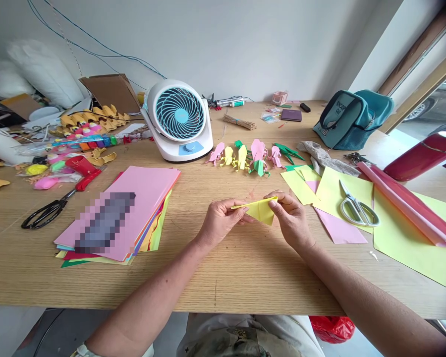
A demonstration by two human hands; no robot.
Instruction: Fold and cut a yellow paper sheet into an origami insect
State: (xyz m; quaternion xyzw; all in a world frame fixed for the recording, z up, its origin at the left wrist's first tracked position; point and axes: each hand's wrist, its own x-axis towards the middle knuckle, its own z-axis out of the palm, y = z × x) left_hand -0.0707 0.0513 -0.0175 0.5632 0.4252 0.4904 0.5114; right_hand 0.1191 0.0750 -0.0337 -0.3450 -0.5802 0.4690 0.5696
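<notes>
A folded piece of yellow paper (260, 210), roughly triangular with its point down, is held just above the wooden table (223, 270). My left hand (223, 218) pinches its left corner between thumb and fingers. At the right corner, my right hand (290, 218) grips it the same way, thumb on the near side. Beyond my hands stands a row of folded paper figures in pink (257, 148), yellow (242, 157) and green (259, 167).
Left lie a stack of coloured paper (154, 181) and black-handled scissors (46, 213). A white fan (180, 116) stands behind. Right are white-handled scissors (359, 208) on loose yellow sheets (401, 248), a pink roll (412, 208), a red bottle (423, 156) and a teal bag (353, 119).
</notes>
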